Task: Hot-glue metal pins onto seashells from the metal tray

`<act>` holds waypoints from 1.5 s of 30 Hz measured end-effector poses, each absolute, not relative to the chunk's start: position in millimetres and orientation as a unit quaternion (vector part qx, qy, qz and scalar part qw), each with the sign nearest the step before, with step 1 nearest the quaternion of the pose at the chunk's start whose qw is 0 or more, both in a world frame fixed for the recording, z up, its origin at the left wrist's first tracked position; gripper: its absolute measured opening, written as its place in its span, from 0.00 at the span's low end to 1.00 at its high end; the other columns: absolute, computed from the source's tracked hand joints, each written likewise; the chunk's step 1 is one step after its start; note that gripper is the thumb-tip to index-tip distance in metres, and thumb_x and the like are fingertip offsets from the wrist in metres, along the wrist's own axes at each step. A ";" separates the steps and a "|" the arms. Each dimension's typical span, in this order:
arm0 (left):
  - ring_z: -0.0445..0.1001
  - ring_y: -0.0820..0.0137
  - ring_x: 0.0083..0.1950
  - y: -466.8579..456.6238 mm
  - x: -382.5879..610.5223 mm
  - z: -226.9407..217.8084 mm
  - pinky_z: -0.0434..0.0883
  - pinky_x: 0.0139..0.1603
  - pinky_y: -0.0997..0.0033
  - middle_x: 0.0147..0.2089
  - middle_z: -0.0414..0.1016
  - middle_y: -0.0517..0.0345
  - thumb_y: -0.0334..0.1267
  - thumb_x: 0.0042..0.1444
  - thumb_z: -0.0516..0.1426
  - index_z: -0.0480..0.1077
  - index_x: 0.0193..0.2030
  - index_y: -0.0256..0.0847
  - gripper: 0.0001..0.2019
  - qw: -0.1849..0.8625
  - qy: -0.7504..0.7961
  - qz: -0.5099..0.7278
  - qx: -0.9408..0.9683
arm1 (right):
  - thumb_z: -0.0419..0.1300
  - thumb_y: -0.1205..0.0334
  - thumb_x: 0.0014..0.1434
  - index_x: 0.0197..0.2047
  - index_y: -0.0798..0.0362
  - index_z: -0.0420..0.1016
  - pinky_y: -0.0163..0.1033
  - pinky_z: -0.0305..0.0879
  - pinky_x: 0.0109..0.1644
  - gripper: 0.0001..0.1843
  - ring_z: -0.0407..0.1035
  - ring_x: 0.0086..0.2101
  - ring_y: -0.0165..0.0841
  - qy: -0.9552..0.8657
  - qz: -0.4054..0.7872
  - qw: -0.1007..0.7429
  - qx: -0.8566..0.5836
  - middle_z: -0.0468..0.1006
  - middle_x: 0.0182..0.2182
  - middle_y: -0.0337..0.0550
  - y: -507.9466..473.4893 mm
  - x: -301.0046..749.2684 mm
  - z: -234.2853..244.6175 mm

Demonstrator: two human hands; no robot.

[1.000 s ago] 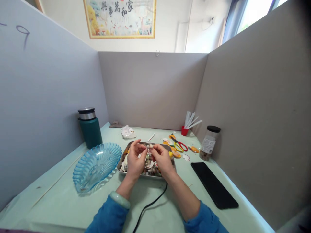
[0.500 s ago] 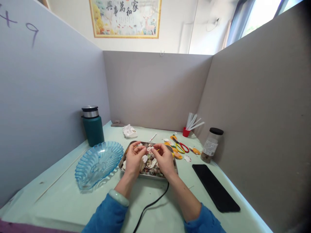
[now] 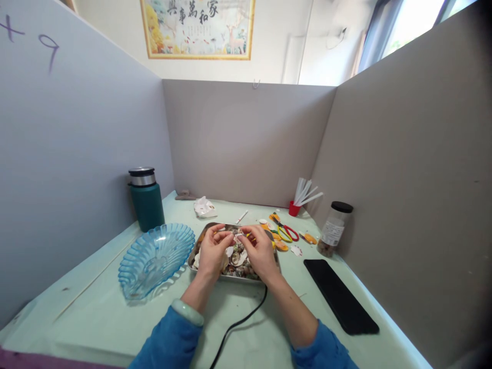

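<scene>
Both hands hover over a metal tray (image 3: 246, 280) filled with shells (image 3: 237, 260), some pale and flat, others brownish. My left hand (image 3: 210, 249) has thumb and forefinger pinched at the left side of a small whitish piece (image 3: 239, 235). From the other side, my right hand (image 3: 261, 253) pinches the same piece, its remaining fingers curled. The piece looks thin and seen nearly edge-on; its kind is too small to make out. The hands and fingers cover parts of the tray.
A blue scalloped dish (image 3: 156, 261) and a green bottle (image 3: 146, 205) stand left. Scissors (image 3: 286, 231) lie among orange-and-white scraps (image 3: 281, 246). On the right are a red cup of white sticks (image 3: 294, 208), a lidded jar (image 3: 333, 230) and a black slab (image 3: 340, 296). A black cable (image 3: 238, 324) runs in front.
The small piece between the fingertips has tipped from showing its pinkish-white face to a thinner, edge-on view. Both hands stay almost in place.
</scene>
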State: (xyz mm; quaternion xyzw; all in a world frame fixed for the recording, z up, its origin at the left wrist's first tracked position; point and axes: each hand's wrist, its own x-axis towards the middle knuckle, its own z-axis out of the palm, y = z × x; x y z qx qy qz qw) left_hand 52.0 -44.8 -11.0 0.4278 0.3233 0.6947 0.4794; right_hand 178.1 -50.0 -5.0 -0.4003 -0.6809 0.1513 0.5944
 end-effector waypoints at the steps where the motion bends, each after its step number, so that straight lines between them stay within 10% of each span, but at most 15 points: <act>1: 0.74 0.74 0.28 -45.2 52.0 -10.4 0.72 0.37 0.68 0.29 0.74 0.62 0.36 0.42 0.65 0.64 0.43 0.36 0.21 0.475 0.324 0.696 0.431 | 0.58 0.62 0.59 0.38 0.55 0.72 0.38 0.65 0.36 0.06 0.67 0.34 0.30 -0.683 0.150 0.593 -0.400 0.71 0.36 0.40 -49.8 178.2 -5.4; 10: 0.75 0.66 0.46 -45.2 51.6 -11.2 0.70 0.47 0.64 0.44 0.76 0.51 0.34 0.44 0.64 0.65 0.48 0.40 0.23 0.442 0.302 0.690 0.486 | 0.57 0.59 0.61 0.38 0.56 0.71 0.38 0.67 0.35 0.08 0.68 0.32 0.29 -0.681 0.155 0.590 -0.406 0.72 0.35 0.40 -45.6 180.0 -9.4; 45: 0.74 0.69 0.43 -46.6 51.9 -8.5 0.68 0.47 0.67 0.40 0.75 0.55 0.33 0.45 0.63 0.65 0.46 0.40 0.20 0.428 0.307 0.697 0.486 | 0.57 0.59 0.61 0.40 0.56 0.71 0.38 0.68 0.35 0.09 0.69 0.32 0.29 -0.683 0.164 0.583 -0.408 0.73 0.36 0.40 -41.6 176.4 -15.7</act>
